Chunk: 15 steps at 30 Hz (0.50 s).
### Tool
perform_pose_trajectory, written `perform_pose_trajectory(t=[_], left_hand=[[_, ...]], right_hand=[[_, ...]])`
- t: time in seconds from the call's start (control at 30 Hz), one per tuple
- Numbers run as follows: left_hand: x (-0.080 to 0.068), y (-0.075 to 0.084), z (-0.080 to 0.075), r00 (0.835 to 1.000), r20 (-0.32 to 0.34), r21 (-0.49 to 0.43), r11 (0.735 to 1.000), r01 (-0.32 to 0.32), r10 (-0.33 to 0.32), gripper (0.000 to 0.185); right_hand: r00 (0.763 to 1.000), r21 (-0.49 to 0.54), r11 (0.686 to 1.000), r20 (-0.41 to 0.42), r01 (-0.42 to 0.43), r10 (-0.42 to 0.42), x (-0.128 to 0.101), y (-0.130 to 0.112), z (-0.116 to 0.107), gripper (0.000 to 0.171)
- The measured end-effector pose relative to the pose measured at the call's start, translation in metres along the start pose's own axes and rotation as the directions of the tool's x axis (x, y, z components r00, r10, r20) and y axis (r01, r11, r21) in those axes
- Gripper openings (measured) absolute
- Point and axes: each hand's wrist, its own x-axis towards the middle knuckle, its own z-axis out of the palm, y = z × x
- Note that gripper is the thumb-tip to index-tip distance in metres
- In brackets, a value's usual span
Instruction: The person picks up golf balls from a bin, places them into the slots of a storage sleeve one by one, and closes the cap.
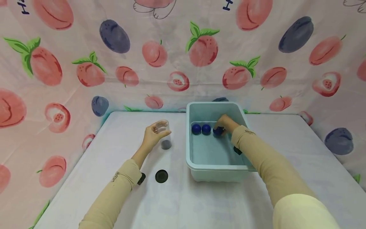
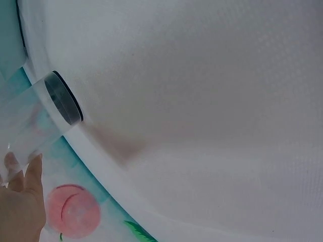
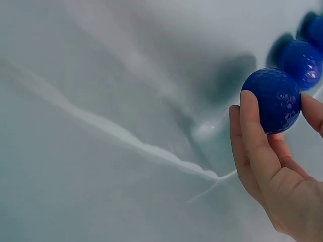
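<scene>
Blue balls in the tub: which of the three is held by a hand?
The rightmost blue ball, pinched in the right hand. The other two balls lie untouched to its left along the tub's far wall.

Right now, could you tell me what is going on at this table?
A person's right hand pinches a blue ball inside the pale green tub, with two more blue balls beside it. The left hand holds a clear cup upright on the table. A black lid lies nearer the person.
</scene>
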Motion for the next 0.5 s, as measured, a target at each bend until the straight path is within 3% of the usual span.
perform_pose_trajectory(t=[0.3,0.37,0.5], left_hand=[[0.0,0.005,-0.001,0.999,0.04,-0.024,1.0,0.021,-0.02,0.044],[0.0,0.005,-0.001,0.999,0.035,-0.026,0.999,0.018,-0.017,0.044],[-0.001,0.005,0.0,0.999,0.03,-0.036,0.999,0.027,-0.026,0.044]], right_hand=[[0.992,0.085,0.995,0.11,0.051,-0.06,0.007,-0.005,-0.017,0.098],[0.995,0.099,0.993,0.077,0.062,-0.07,0.023,-0.002,-0.016,0.095],[0.997,0.131,0.991,0.063,0.039,-0.047,0.085,0.014,-0.012,0.113]])
